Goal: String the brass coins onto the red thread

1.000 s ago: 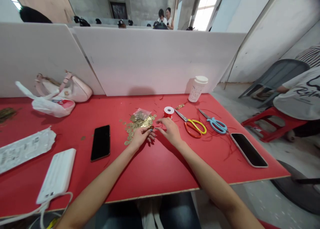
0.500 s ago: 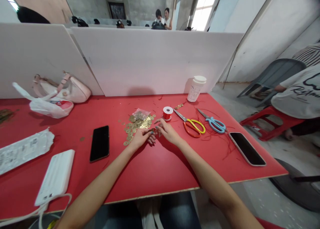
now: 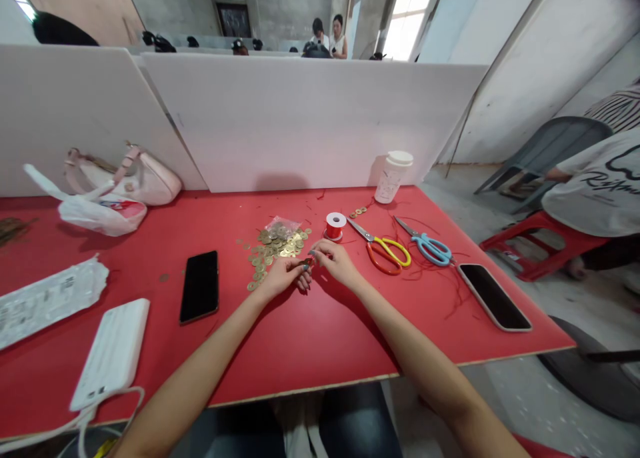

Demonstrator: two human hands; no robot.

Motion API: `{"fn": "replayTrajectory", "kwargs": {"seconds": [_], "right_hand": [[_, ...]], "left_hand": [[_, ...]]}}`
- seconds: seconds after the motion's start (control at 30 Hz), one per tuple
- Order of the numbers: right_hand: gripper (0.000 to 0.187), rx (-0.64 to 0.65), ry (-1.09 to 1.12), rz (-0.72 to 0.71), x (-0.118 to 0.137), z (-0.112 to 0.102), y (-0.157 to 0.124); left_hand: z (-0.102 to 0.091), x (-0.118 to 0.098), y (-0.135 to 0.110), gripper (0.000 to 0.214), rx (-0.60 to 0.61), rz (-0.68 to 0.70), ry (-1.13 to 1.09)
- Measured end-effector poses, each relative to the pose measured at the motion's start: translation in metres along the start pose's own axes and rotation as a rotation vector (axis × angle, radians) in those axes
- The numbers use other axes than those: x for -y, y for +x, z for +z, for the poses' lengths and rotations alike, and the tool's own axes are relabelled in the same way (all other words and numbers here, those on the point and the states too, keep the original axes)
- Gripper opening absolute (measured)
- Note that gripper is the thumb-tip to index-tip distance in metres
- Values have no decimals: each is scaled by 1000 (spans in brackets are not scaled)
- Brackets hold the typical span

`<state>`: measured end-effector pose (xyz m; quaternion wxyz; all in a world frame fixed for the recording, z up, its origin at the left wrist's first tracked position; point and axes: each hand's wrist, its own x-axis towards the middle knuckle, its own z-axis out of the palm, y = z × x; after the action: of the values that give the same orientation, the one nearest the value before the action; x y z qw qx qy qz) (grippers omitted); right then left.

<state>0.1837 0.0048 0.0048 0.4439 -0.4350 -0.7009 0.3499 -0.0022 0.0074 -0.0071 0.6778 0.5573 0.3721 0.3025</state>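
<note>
My left hand (image 3: 283,275) and my right hand (image 3: 336,261) meet over the red table (image 3: 310,338), fingertips pinched together around a small item with red thread; I cannot make out exactly what it is. A heap of brass coins (image 3: 273,246) lies just behind my left hand, with a small clear bag on top. The spool of red thread (image 3: 335,226) stands just beyond my right hand.
Yellow-and-orange scissors (image 3: 383,251), blue scissors (image 3: 427,246) and a phone (image 3: 493,297) lie to the right among loose red threads. A black phone (image 3: 200,285), a white power bank (image 3: 114,353), a plastic wrapper, a pink bag (image 3: 135,178) and a white cup (image 3: 393,177) are around. Another person sits at far right.
My right hand drew back from beside the spool toward my left hand, and the fingertips of both hands have come together. The camera shifted slightly.
</note>
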Motion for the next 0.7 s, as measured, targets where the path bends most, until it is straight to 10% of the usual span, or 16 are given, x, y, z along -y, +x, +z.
{"fn": "replayTrajectory", "kwargs": {"seconds": [0.2, 0.7], "right_hand": [[38, 11, 349, 268, -4, 8, -2], [45, -121, 482, 360, -6, 14, 0]], "left_hand": [[3, -6, -3, 49, -13, 1, -84], [4, -8, -3, 51, -109, 38, -166]]}}
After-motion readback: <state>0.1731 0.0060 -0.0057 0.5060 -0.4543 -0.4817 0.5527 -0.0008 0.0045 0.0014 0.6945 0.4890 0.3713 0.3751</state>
